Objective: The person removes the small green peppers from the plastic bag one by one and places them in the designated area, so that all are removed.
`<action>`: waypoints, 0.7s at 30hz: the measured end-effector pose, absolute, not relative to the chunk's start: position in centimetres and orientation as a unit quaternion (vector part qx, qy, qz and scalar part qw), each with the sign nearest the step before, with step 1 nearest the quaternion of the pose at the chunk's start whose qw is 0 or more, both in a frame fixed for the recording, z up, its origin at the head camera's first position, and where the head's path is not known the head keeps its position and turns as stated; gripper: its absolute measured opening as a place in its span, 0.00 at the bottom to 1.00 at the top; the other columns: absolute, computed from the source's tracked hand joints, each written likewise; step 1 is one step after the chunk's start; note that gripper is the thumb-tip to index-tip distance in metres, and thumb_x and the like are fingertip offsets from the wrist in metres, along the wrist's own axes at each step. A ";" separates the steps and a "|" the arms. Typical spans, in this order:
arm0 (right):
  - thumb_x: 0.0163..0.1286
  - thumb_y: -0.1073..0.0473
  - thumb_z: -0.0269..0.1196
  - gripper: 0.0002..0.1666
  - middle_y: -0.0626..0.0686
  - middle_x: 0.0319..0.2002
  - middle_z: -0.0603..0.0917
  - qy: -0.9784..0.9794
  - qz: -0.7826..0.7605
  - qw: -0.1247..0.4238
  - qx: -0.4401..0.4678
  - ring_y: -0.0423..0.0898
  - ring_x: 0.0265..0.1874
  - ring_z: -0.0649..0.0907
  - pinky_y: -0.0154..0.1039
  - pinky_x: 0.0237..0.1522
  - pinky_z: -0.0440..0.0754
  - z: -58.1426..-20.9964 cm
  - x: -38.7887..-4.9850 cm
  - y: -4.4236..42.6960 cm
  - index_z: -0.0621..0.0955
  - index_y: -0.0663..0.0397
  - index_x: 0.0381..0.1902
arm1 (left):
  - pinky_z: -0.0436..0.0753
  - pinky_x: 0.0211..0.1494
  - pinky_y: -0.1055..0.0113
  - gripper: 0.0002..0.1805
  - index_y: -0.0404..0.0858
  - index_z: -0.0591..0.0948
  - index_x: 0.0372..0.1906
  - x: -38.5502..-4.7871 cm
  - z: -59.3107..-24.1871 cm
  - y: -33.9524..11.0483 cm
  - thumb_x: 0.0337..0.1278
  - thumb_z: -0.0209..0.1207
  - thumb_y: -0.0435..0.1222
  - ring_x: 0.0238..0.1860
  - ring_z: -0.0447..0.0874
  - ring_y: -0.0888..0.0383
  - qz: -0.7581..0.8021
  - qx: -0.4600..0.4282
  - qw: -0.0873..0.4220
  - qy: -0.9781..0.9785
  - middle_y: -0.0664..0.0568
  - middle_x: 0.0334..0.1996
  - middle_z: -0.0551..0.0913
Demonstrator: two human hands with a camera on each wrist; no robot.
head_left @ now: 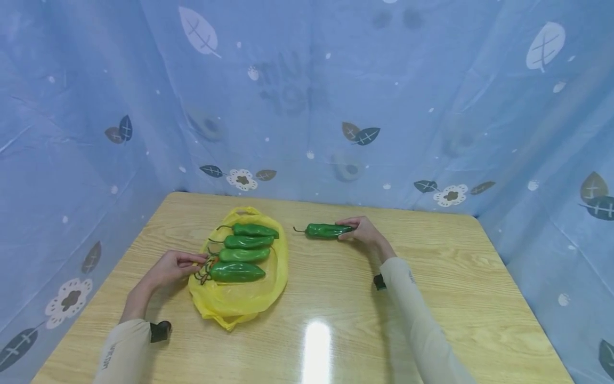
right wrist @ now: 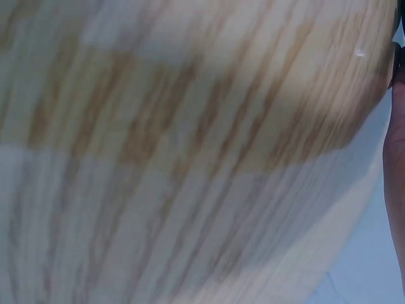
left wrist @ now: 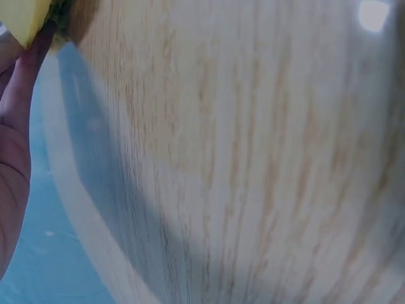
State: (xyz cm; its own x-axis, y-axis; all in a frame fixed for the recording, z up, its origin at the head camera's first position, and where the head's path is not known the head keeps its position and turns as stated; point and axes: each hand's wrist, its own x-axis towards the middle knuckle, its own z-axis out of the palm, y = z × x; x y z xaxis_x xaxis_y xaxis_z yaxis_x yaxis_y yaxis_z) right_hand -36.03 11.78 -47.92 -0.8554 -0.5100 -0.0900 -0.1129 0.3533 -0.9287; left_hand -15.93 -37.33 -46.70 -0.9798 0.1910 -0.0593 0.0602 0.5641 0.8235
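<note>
Several long green peppers [head_left: 237,272] lie side by side on a spread yellow plastic bag [head_left: 249,304], their stems pointing left. At the bag's left rim, my left hand [head_left: 170,269] pinches the edge of the bag close to the bunched stems; its fingertips are partly hidden. A corner of the same yellow plastic shows by those fingers in the left wrist view. My right hand [head_left: 365,233] grips another green pepper [head_left: 326,230] round its tip end, to the right of the bag. That pepper lies level, its stem toward the bag. Only the hand's edge appears in the right wrist view.
A light wooden table [head_left: 431,309] carries everything, with a glare spot near its front. Blue patterned curtains [head_left: 307,106] hang along the back and both sides. Small dark devices [head_left: 160,331] are strapped at the wrists.
</note>
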 end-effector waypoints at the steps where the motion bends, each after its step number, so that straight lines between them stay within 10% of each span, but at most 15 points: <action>1: 0.55 0.69 0.71 0.30 0.60 0.58 0.78 0.801 -0.533 0.188 -0.197 0.54 0.56 0.77 0.31 0.47 0.76 -47.9 -36.1 11.9 0.78 0.63 0.58 | 0.82 0.46 0.73 0.14 0.26 0.82 0.49 -15.9 -46.6 -37.2 0.61 0.61 0.30 0.51 0.81 0.44 0.462 0.071 0.071 0.881 0.31 0.57 0.75; 13: 0.56 0.70 0.70 0.32 0.61 0.59 0.76 0.797 -0.528 0.197 -0.216 0.57 0.62 0.72 0.51 0.63 0.69 -47.7 -36.3 12.2 0.76 0.64 0.60 | 0.82 0.46 0.72 0.15 0.26 0.82 0.49 -15.8 -46.7 -37.2 0.62 0.60 0.31 0.50 0.82 0.52 0.466 0.069 0.074 0.879 0.30 0.58 0.74; 21: 0.56 0.69 0.70 0.33 0.59 0.61 0.76 0.790 -0.541 0.204 -0.204 0.56 0.63 0.72 0.43 0.60 0.73 -47.8 -36.3 12.3 0.75 0.63 0.61 | 0.82 0.46 0.70 0.15 0.25 0.82 0.50 -15.8 -46.4 -37.2 0.61 0.60 0.30 0.51 0.81 0.45 0.477 0.067 0.080 0.873 0.30 0.58 0.74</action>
